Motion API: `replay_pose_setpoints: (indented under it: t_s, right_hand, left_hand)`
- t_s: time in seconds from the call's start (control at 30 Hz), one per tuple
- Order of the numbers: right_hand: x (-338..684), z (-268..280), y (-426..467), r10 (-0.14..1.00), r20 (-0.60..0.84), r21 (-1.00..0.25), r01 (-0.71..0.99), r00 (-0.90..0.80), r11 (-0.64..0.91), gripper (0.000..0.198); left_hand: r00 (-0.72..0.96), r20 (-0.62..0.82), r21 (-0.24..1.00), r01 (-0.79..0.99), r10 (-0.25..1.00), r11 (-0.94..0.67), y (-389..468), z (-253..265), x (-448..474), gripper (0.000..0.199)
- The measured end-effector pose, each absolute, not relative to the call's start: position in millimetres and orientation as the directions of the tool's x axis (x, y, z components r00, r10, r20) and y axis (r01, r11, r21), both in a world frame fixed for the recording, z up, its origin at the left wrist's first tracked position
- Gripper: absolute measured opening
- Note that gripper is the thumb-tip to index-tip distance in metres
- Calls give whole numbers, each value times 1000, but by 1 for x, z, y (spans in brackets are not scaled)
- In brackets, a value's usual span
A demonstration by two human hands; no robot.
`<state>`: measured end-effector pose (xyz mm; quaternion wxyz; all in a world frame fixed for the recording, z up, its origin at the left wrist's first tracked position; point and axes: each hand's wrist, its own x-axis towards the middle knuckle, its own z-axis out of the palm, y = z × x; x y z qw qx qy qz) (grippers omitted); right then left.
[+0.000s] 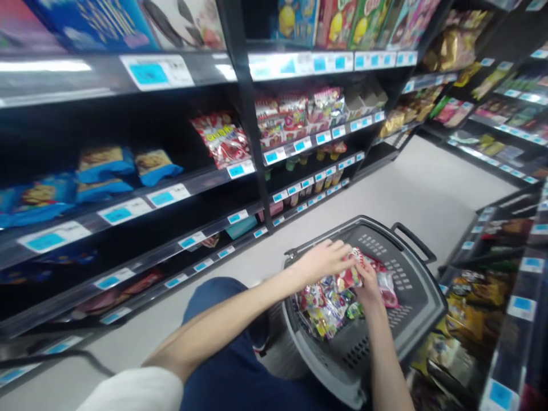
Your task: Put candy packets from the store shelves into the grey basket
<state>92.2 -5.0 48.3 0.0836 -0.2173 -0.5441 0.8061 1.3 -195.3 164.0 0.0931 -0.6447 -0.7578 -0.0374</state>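
Note:
Both my hands are inside the grey shopping basket (295, 337), close together above its contents. Between them is a small red and white candy packet (349, 278). My right hand (367, 278) grips its right side, with the thumb and fingers bent round it. My left hand (327, 260) reaches in from the left, its fingers curled over the packet's upper edge. Below lie several shiny candy bags (327, 311) in mixed colours. A pinkish-red bag (388, 288) sits just right of my right wrist.
On the left, a dark shelf holds blue snack bags (43, 197) and a red candy bag (220, 140). Farther along are more red candy packs (295, 111). Shelves with yellow and brown packets (460, 311) stand close at right. The pale floor (445, 171) runs between.

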Motion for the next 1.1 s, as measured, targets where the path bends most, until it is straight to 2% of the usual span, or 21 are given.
replay_pose_setpoints:
  t_s: [0.13, 0.3, 0.53, 0.63, 0.73, 0.83, 0.9, 0.97, 1.1]
  right_hand:
    - [91, 45, 2, 385, -287, -876, 78, -877, -475, 44]
    - [93, 45, 7, 364, -342, -840, 108, -866, -532, 45]
    - [98, 50, 11, 357, -360, -876, 181, -862, -446, 53]
    - [94, 44, 5, 337, -325, -904, 186, -883, -385, 54]
    - [87, 34, -1, 392, -190, -974, 123, -900, -189, 50]
    - [82, 23, -1, 458, 69, -969, 49, -886, 241, 48]
    - [82, 17, 0, 401, 199, -856, 41, -894, 516, 46]
    - [82, 12, -1, 305, 251, -731, 26, -919, 682, 46]
    - [81, 3, -11, 173, 265, -624, -32, -949, 781, 45]
  left_hand:
    - [25, 260, -146, 989, 965, 14, -191, 162, 3, 18]
    - [100, 262, -165, 985, 960, -58, -191, 157, 3, 18]
    - [147, 263, -152, 982, 954, -109, -195, 159, 12, 20]
    - [109, 242, -134, 988, 964, -78, -199, 159, 6, 15]
    - [9, 186, -89, 996, 982, 7, -207, 155, -9, 8]
    - [-172, 122, -51, 983, 978, 179, -219, 151, -34, 12]
    - [-345, 145, -53, 933, 927, 355, -226, 154, -58, 20]
    - [-511, 217, -75, 841, 832, 536, -232, 168, -88, 24]
    - [-703, 345, -164, 608, 623, 777, -235, 219, -161, 33]
